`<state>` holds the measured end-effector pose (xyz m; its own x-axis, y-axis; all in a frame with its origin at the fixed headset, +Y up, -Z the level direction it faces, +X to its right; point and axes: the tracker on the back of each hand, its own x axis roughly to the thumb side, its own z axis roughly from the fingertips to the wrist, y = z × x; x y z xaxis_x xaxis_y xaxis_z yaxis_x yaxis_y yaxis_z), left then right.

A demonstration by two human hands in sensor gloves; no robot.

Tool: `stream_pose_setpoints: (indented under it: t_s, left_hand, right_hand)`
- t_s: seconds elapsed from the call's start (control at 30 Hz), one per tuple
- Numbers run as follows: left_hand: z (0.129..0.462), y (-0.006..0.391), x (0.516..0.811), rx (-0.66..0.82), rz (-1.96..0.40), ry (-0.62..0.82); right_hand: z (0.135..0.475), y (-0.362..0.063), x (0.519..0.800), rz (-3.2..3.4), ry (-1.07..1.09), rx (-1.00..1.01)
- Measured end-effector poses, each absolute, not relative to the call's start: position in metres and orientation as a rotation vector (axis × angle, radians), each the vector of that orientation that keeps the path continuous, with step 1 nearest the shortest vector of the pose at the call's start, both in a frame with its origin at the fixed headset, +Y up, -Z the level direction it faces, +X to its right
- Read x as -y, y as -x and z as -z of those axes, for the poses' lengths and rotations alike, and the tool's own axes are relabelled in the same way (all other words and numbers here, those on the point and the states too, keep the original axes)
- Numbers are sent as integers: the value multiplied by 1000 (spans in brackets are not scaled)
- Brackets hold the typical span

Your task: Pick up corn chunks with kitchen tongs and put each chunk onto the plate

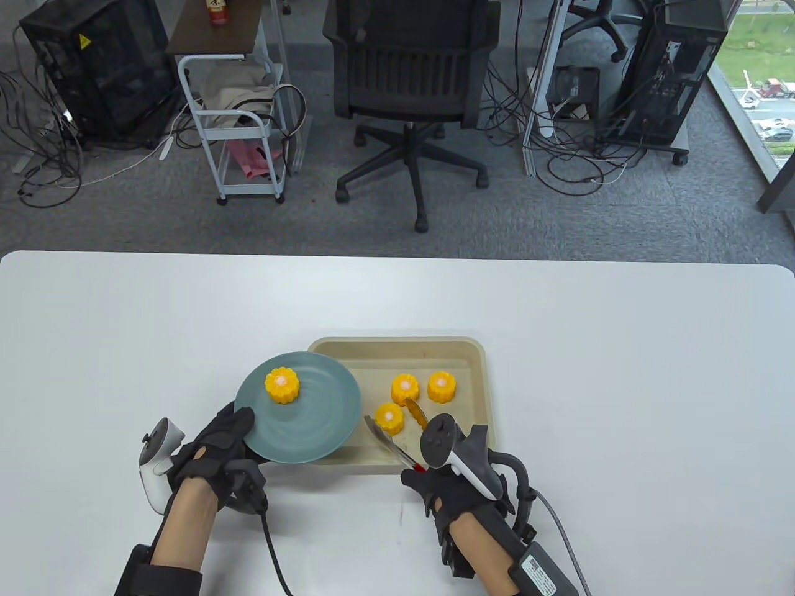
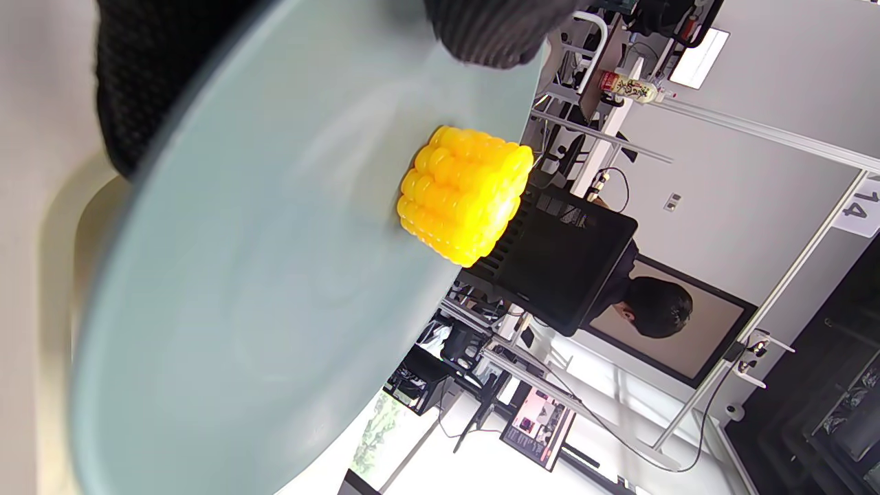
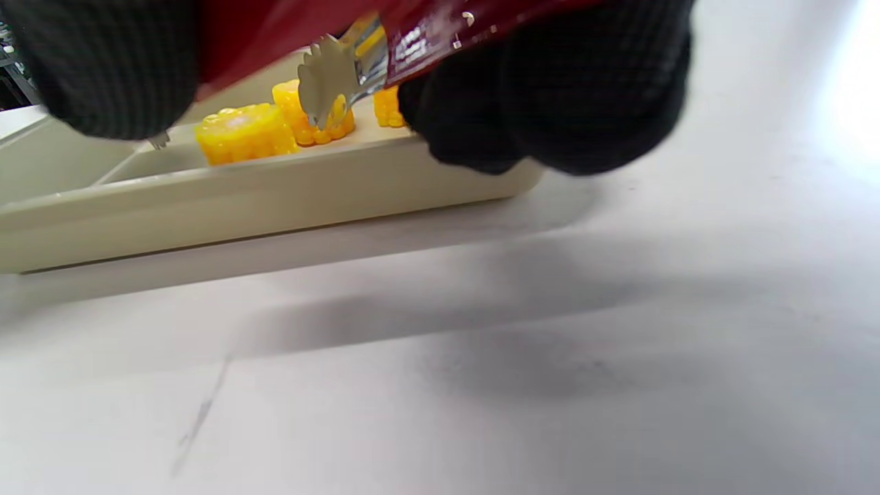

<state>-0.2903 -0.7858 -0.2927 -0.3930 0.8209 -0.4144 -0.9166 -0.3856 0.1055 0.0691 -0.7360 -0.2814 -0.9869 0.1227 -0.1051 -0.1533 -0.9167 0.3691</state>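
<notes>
Table view: my left hand (image 1: pixel 214 447) grips the near-left rim of the teal plate (image 1: pixel 323 428), fingers curled over the edge. The plate's right part overlaps the left end of the beige tray (image 1: pixel 478 372). One corn chunk (image 1: pixel 282 385) sits on the plate, toward its far-left side. Three more chunks lie in the tray: a far pair, one (image 1: pixel 405 389) just beside the other (image 1: pixel 442 386), and a nearer one (image 1: pixel 389 418).

My right hand (image 1: pixel 444 487) holds the tongs (image 1: pixel 397 444) at their red handle end, near the tray's near edge. The two arms are spread apart, and the nearer chunk lies between the tips. I cannot tell whether either tip touches it.

Left wrist view adds what the table view hides: the plate tilts across the frame, the chunk on it (image 2: pixel 464 194) shows its kernel rows side-on, and a gloved fingertip (image 2: pixel 491 34) overlaps the rim. Beyond the plate a seated person is visible in the room.

Right wrist view, low at table level: my fingers (image 3: pixel 564 96) wrap the red handles, one scalloped tong tip (image 3: pixel 323 82) hangs above the tray wall (image 3: pixel 275 199), and the three chunks stand behind it.
</notes>
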Motion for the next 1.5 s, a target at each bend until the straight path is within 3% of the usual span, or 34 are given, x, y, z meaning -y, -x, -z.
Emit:
stream_pose_setpoints:
  t_s: [0.33, 0.47, 0.63, 0.83, 1.03, 1.5]
  left_hand:
    - [292, 291, 785, -390, -1966, 336]
    - [292, 292, 785, -383, -1963, 338]
    - [292, 293, 785, -387, -1955, 323]
    - [291, 292, 784, -380, -1962, 336]
    - [291, 289, 784, -366, -1971, 344]
    - [291, 288, 786, -364, -1941, 351]
  right_hand:
    - [285, -67, 733, -2990, 98, -522]
    - [286, -81, 730, -2835, 92, -592]
    - [285, -99, 714, -2637, 101, -555]
    - [282, -103, 687, -2553, 73, -372]
    - [281, -74, 671, -2582, -29, -289]
    - [285, -21, 682, -2743, -146, -266]
